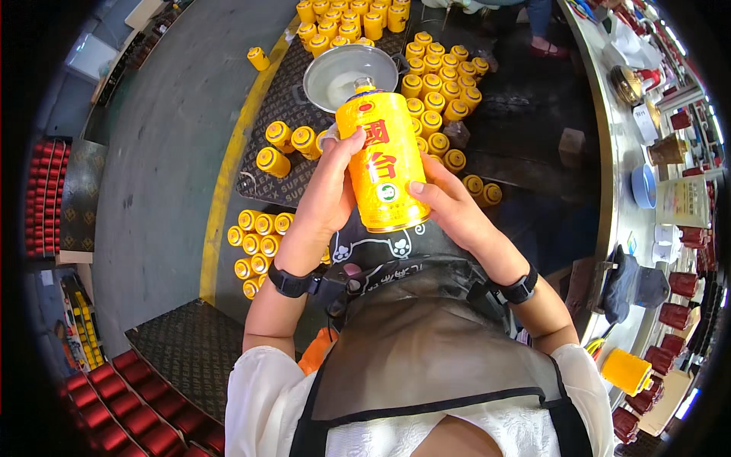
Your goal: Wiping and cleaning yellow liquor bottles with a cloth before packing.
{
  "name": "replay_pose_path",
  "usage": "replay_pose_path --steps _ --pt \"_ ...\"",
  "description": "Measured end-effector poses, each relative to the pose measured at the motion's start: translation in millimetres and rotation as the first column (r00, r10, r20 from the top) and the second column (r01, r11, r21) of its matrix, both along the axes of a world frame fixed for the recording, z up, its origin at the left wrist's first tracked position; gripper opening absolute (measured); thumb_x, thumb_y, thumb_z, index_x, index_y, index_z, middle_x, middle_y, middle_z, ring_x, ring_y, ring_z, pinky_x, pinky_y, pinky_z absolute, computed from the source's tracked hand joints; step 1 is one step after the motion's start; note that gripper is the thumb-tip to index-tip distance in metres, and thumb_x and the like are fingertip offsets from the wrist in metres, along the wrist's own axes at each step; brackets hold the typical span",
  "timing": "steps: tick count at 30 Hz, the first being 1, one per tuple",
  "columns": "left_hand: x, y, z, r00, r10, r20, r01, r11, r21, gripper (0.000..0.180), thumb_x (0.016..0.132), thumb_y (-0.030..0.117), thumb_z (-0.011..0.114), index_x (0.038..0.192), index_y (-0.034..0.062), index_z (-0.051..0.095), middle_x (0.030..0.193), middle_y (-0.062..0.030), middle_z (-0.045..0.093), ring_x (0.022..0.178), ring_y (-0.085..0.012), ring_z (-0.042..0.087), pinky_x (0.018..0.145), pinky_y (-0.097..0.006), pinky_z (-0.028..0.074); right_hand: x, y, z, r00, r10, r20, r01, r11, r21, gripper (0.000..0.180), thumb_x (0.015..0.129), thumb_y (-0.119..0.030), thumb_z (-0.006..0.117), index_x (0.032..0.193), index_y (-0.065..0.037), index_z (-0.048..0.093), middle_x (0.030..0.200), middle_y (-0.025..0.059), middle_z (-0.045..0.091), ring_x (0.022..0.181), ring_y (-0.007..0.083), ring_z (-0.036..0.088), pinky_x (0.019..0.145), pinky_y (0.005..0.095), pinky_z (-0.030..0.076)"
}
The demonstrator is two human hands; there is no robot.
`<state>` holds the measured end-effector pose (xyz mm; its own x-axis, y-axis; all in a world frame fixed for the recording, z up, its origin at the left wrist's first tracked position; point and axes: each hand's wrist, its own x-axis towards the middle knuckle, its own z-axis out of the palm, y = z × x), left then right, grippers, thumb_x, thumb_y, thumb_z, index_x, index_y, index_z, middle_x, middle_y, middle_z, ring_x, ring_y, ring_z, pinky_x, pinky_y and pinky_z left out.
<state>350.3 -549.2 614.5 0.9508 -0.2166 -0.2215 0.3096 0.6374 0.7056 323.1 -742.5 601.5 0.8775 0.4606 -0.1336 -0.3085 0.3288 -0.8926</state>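
Between both hands I hold a yellow bottle [387,171] with red lettering and a small green-and-white round mark, its neck pointing away from me. My left hand [331,183] is wrapped round its left side, thumb on the front. My right hand [449,202] grips its lower right side, thumb near the bottom edge. Just beyond the bottle's neck stands a round metal basin [320,80] with whitish liquid or suds in it. The fingers behind the bottle are mostly hidden.
Many yellow bottles stand in groups: beyond the basin [350,19], right of it [442,84], left [303,141] and near left [259,244]. A metal worktable [609,152] with a blue bowl [643,186] and another yellow bottle [627,372] runs along the right. Dark red containers [122,411] fill the lower left.
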Motion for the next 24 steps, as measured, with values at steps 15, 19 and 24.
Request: replay_pose_path --steps 15,19,24 --pt "-8 11 0 0.997 0.007 0.080 -0.007 1.000 -0.002 0.054 0.094 0.017 0.065 0.139 0.0038 0.037 0.130 -0.0109 0.056 0.120 -0.0226 0.056 0.103 -0.040 0.045 -4 11 7 0.988 0.024 -0.151 -0.013 0.997 0.070 0.065 0.095 -0.022 0.055 0.152 -0.003 0.030 0.140 0.0097 0.052 0.126 0.0187 0.053 0.103 0.0324 0.045" --pt "-8 12 -2 0.998 0.006 0.069 -0.005 1.000 -0.017 0.053 0.094 0.016 0.065 0.138 0.0038 0.038 0.130 -0.0106 0.056 0.120 -0.0224 0.056 0.103 -0.040 0.045 -4 11 6 0.983 0.020 -0.180 -0.003 0.996 0.093 0.067 0.095 -0.021 0.056 0.153 -0.002 0.027 0.141 0.0106 0.050 0.127 0.0187 0.052 0.103 0.0326 0.045" --pt "-8 13 -2 0.997 -0.011 0.077 0.011 1.000 0.002 0.052 0.094 0.016 0.065 0.138 0.0037 0.039 0.131 -0.0108 0.055 0.121 -0.0224 0.056 0.104 -0.040 0.045 -3 10 -8 0.998 0.056 0.023 -0.055 0.998 -0.030 0.073 0.092 -0.019 0.059 0.153 0.000 0.025 0.141 0.0113 0.051 0.128 0.0192 0.050 0.107 0.0324 0.040"
